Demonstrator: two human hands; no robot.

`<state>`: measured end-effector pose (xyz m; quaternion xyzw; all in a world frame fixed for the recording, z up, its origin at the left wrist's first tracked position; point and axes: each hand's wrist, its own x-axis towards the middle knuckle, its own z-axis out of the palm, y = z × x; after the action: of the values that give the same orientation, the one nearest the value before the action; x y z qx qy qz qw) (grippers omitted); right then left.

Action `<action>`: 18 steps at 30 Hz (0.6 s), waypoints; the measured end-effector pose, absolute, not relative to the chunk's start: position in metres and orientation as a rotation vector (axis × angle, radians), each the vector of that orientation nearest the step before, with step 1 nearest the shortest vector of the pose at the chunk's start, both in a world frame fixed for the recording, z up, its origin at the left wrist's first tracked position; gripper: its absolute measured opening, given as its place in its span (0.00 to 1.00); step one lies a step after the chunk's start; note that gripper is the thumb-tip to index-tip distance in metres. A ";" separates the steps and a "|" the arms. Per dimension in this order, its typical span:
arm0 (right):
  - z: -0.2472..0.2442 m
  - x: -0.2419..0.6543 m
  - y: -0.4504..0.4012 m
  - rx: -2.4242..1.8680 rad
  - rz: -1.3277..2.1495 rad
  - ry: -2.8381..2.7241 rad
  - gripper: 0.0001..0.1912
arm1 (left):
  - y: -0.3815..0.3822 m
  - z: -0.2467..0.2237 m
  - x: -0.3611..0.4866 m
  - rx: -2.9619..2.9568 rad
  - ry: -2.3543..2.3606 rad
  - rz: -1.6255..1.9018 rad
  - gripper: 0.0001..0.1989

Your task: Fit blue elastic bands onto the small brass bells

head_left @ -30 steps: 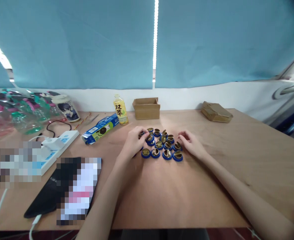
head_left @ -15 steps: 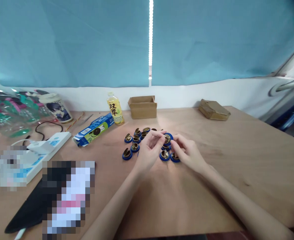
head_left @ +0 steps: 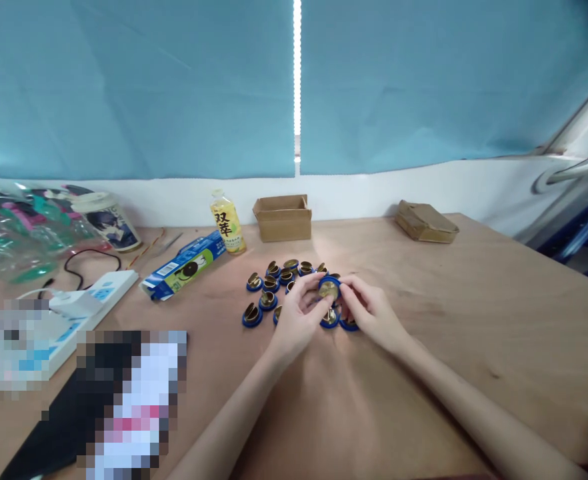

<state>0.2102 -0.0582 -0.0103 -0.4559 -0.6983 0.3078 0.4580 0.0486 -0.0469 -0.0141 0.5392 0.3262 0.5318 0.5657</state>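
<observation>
A round blue-rimmed piece with a gold metal back (head_left: 329,288) is pinched between my two hands, its gold flap appearing to lie flat. My left hand (head_left: 297,317) grips it from the left, thumb pressed on the gold part. From the right, the fingers of my right hand (head_left: 374,308) hold its blue rim. Around and under the hands lie several like pieces, such as a blue-rimmed piece (head_left: 252,315) at the left and another piece (head_left: 268,300) beside it, many with gold flaps raised. Others are partly hidden behind my fingers.
An open cardboard box (head_left: 285,223) and a yellow drink bottle (head_left: 228,223) stand at the back. Left are a blue-green carton (head_left: 187,267), a power strip (head_left: 91,303), a cup (head_left: 107,220) and clear plastic bottles (head_left: 24,233). A flat brown package (head_left: 427,222) lies back right.
The gold back of the held piece now looks flat, where its inner parts showed before. My left thumb has moved onto it. The view has shifted slightly.
</observation>
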 end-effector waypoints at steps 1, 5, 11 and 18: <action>-0.010 0.209 -0.059 -1.122 0.763 -1.722 0.14 | -0.047 -0.013 0.048 1.274 0.769 1.254 0.18; -0.010 0.205 -0.063 -1.095 0.668 -1.781 0.13 | -0.049 -0.011 0.047 1.259 0.773 1.311 0.16; -0.012 0.204 -0.061 -1.089 0.476 -1.793 0.11 | -0.050 -0.013 0.046 1.242 0.709 1.260 0.17; -0.015 0.202 -0.061 -1.039 0.370 -1.740 0.09 | -0.054 -0.009 0.047 1.334 0.705 1.248 0.14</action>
<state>0.2022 -0.0611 -0.0153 -0.4324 -0.7241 0.1539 0.5148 0.0469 -0.0539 -0.0093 0.5653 0.2987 0.5291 0.5579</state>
